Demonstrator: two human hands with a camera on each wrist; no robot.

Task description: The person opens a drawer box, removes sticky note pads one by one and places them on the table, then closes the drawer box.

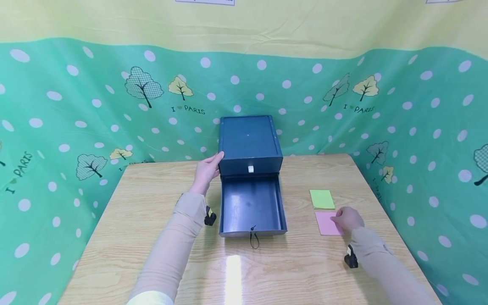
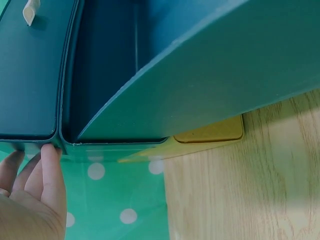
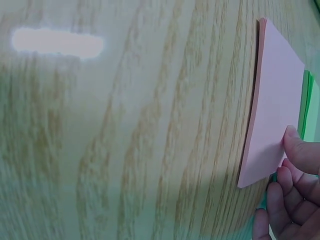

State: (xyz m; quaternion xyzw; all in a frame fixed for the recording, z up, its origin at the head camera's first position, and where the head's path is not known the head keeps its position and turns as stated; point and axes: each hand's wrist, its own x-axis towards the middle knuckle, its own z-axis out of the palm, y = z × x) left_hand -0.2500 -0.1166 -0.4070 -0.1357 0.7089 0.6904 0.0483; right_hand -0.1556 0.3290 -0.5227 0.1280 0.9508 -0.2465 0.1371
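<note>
Pink pad: one pink pad (image 1: 327, 223) is seen lying flat on the table (image 1: 152, 237), on the right side, well apart from the box. In the right wrist view (image 3: 275, 115) one edge is shown lifted slightly off the wood.
Right hand: the right hand (image 1: 347, 218) is set on the pad's right edge. The thumb is laid on top of the pad and the fingers (image 3: 280, 200) are curled at its edge, so the pad is pinched.
Green pad: one green pad (image 1: 322, 199) is seen just behind the pink one, flat on the table, close by it; whether the two touch cannot be told.
Box: one dark blue box (image 1: 249, 142) is placed at the far middle of the table, against the cloth.
Drawers: two are counted. The upper drawer (image 1: 250, 166) is pushed in and is marked by one white pull tab (image 1: 250, 169). The lower drawer (image 1: 252, 207) is drawn fully out toward the person, with one black cord loop (image 1: 253, 239) hung at its front.
Left hand: the left hand (image 1: 207, 171) is laid flat against the box's left side, fingers (image 2: 50, 170) straight, nothing gripped.
Backdrop: one green spotted cloth (image 1: 76, 110) with tree prints is hung around the table.
</note>
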